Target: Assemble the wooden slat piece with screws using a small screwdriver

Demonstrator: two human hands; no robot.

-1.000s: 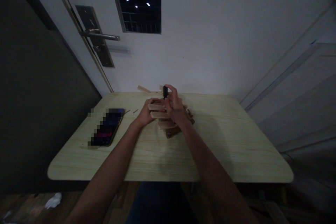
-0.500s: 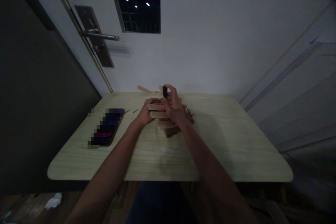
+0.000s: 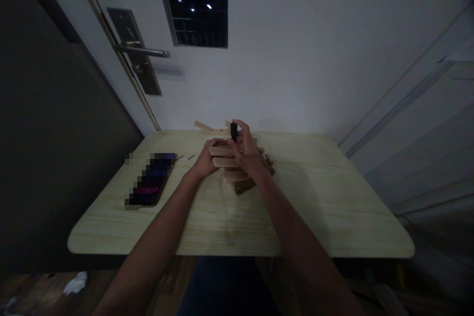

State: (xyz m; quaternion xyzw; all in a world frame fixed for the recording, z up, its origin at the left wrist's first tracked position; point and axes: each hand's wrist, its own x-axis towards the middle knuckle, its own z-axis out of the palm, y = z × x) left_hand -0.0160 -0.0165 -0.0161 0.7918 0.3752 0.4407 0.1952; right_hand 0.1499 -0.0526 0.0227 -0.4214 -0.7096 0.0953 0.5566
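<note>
The left hand (image 3: 206, 160) grips the slatted wooden piece (image 3: 224, 162); over it, the right hand (image 3: 247, 152) holds a black handle (image 3: 233, 131); left of the piece lies a phone (image 3: 153, 177).

Pale yellow-green wood-grain tabletop (image 3: 333, 207), rounded corners. Brown slatted wooden assembly (image 3: 225, 162) near middle. Dark-screened rectangular phone (image 3: 153, 177) at left; thin dark pins (image 3: 191, 157) just beside. Pale wooden strip (image 3: 203, 126) at far edge.

The left arm (image 3: 159, 239) and right arm (image 3: 296, 229) are bare along all that shows, broadening from slim wrists. Both the left hand (image 3: 205, 162) and right hand (image 3: 249, 152) are ungloved, with slender fingers (image 3: 245, 128). Dark blue cloth (image 3: 227, 286) covers the lap, its details lost in dimness.
</note>
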